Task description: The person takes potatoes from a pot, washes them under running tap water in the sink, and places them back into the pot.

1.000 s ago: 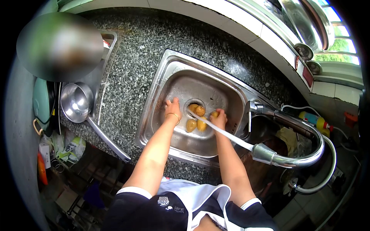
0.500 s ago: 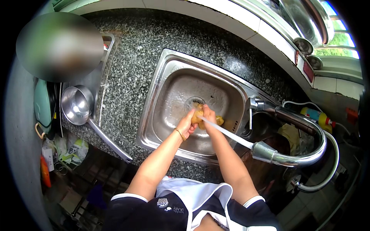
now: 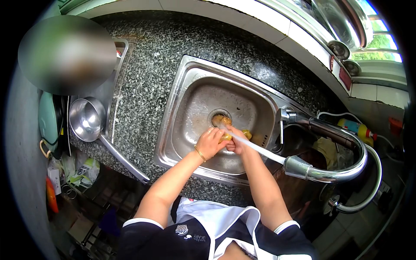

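Observation:
Over the steel sink [image 3: 190,102], my left hand [image 3: 209,142] is closed on a wet yellow potato [image 3: 225,137], its fingers curled over the near side. My right hand [image 3: 236,142] grips the same potato from the other side, and the fingers hide much of it. Water [image 3: 262,151] from the tap [image 3: 299,168] runs onto the hands and the potato. Just beyond them, yellow-brown pieces [image 3: 221,120] that look like potatoes lie at the drain. Another yellow potato [image 3: 247,134] rests in the basin, right of my right hand.
A steel ladle-like pan [image 3: 86,118] with a long handle [image 3: 123,157] lies left on the speckled granite counter [image 3: 143,86]. The curved tap neck arches over the sink's right side. Plastic bags [image 3: 86,172] are at lower left, and a bottle [image 3: 353,128] stands at far right.
My left hand has turned over so its back shows, its fingers now over the potato. My right hand has drawn slightly nearer. More of the pieces at the drain show.

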`<action>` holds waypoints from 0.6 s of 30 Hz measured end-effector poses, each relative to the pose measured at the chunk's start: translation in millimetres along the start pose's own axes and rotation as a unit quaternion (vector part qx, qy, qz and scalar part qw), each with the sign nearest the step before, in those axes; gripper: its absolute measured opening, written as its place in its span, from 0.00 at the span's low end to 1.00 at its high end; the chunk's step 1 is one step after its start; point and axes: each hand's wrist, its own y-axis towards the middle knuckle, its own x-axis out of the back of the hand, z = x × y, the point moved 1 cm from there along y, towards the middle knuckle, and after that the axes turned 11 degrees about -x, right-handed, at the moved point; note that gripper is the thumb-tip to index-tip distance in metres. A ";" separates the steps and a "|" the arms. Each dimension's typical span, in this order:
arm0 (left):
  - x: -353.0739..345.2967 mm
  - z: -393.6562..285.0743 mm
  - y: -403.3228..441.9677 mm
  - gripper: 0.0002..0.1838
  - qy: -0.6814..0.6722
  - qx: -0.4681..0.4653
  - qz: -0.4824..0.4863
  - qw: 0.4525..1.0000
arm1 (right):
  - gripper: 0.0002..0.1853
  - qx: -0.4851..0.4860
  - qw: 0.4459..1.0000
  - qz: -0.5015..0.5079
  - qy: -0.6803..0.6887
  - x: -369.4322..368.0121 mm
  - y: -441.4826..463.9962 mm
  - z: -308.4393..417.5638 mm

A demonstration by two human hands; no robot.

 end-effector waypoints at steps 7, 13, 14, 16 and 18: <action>-10.8 3.5 1.0 0.16 -0.166 0.218 -0.066 0.959 | 0.16 0.285 0.947 -0.117 -0.094 -22.2 -3.2 -20.0; -7.3 31.9 1.2 0.18 -0.563 0.606 0.110 0.550 | 0.20 0.562 0.646 -0.208 -0.473 -34.2 -21.9 -25.3; -17.9 33.2 -4.5 0.18 -0.564 0.607 0.111 0.549 | 0.18 0.489 0.711 -0.247 -0.440 -35.0 -22.0 -26.2; -35.7 34.9 -12.7 0.18 -0.539 0.592 -0.018 0.599 | 0.18 0.471 0.737 -0.276 -0.398 -42.1 -22.4 -24.1; -28.7 32.5 -6.9 0.18 -0.331 0.498 -0.009 0.802 | 0.18 0.563 0.715 -0.289 -0.295 -41.2 -5.7 -24.0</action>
